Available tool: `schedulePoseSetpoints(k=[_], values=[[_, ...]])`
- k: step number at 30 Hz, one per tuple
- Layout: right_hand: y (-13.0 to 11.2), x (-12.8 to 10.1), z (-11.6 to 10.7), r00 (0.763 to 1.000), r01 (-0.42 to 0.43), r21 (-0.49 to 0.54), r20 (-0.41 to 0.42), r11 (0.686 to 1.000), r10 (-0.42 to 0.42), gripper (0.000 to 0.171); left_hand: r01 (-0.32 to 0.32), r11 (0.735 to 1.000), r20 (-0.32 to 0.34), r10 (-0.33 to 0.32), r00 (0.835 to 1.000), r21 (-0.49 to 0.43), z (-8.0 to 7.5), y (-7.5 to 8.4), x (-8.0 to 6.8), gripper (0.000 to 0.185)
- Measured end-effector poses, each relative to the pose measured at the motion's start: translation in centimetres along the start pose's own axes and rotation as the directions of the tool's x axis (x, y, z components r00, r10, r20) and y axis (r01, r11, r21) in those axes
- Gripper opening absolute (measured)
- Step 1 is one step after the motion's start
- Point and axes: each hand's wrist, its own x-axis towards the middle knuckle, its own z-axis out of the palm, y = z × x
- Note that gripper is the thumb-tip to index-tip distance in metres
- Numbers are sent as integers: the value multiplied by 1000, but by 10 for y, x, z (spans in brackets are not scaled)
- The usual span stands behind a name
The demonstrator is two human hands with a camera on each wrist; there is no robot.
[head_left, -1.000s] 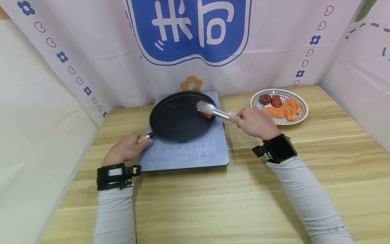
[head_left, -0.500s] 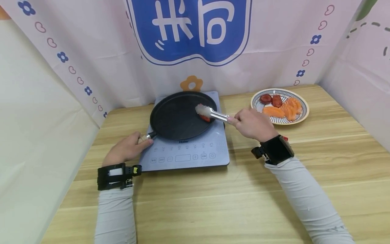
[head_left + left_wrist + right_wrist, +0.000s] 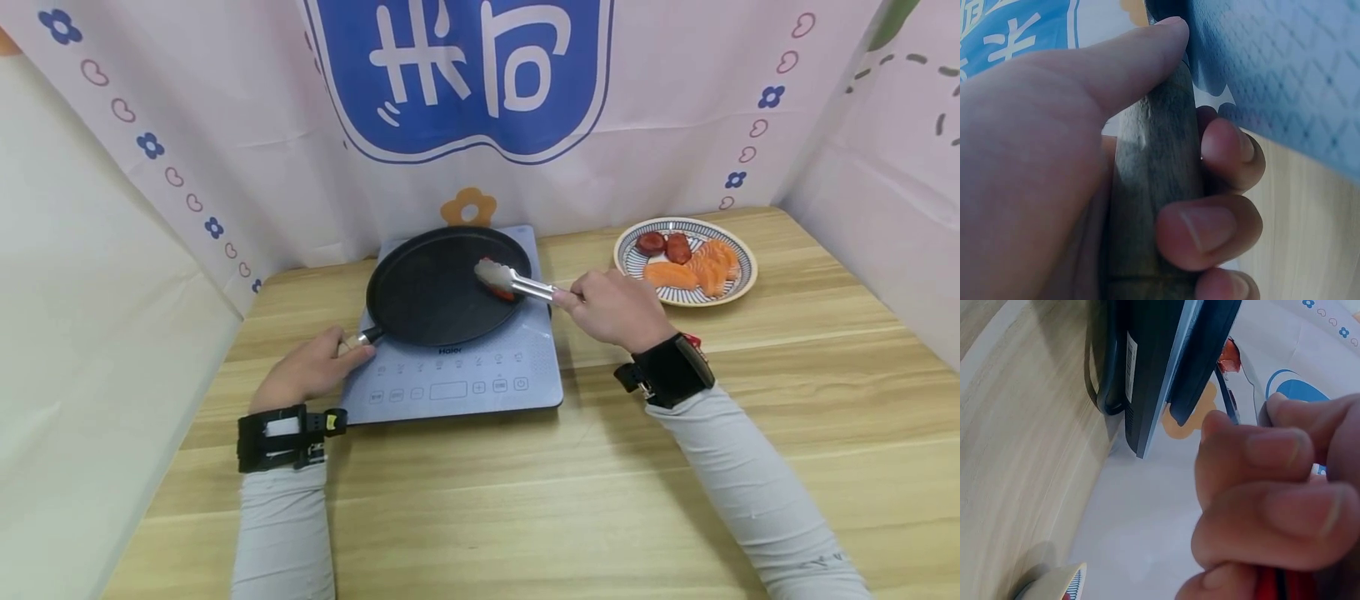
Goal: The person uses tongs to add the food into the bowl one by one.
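Observation:
A round black frying pan (image 3: pixel 435 287) sits on the cooktop, its wooden handle (image 3: pixel 1157 162) pointing to the near left. My left hand (image 3: pixel 306 368) grips that handle, fingers wrapped round it and thumb along its top. In my right hand (image 3: pixel 618 310) are metal tongs (image 3: pixel 531 287), held from the right over the pan. A red piece of food (image 3: pixel 501 292) lies at the tongs' tips near the pan's right side, partly hidden by them. The right wrist view shows the red food (image 3: pixel 1230 356) at the tongs, and a red part (image 3: pixel 1285 584) under my curled fingers.
The light grey induction cooktop (image 3: pixel 450 404) stands on the wooden table (image 3: pixel 480 500). At the back right is a patterned plate (image 3: pixel 742 290) with orange salmon slices (image 3: pixel 705 271) and dark red sausage-like pieces (image 3: pixel 678 247). A printed cloth (image 3: pixel 285 167) hangs close behind.
My right hand and the tongs have shifted slightly left, and the red food at their tips has moved left across the pan with them. My left hand keeps its hold on the handle.

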Motion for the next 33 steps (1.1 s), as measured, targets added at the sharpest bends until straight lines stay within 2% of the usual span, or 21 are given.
schedulePoseSetpoints(k=[11,33], values=[[2,-1,0,1000,-1,-20,-20,1000,0,47,-12,1000,-4,12,1000,4,1,0,0,51],[5,-2,0,997,0,-83,-71,997,-6,56,-10,1000,-1,10,1000,18,0,-1,1,51]])
